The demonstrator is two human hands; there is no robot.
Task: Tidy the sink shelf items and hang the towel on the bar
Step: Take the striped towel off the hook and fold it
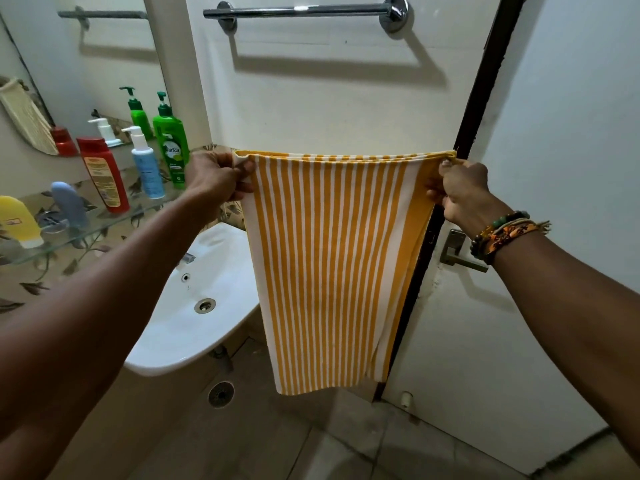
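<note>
A yellow-and-white striped towel point(332, 265) hangs folded in front of me, stretched flat between both hands. My left hand point(214, 178) pinches its top left corner and my right hand point(464, 192) pinches its top right corner. The chrome towel bar point(304, 10) is fixed to the wall well above the towel's top edge, with nothing on it. On the glass shelf point(114, 216) at the left stand a green pump bottle point(171, 147), a blue-and-white pump bottle point(147, 164) and a red bottle point(104, 174). A yellow tube point(19, 220) and a grey-blue item point(69, 202) stand further left.
A white sink point(197, 306) sits below the shelf, left of the towel. A mirror point(79, 64) is on the left wall. A door with a metal handle point(460, 251) and a dark frame stands at the right. A floor drain point(220, 394) lies below.
</note>
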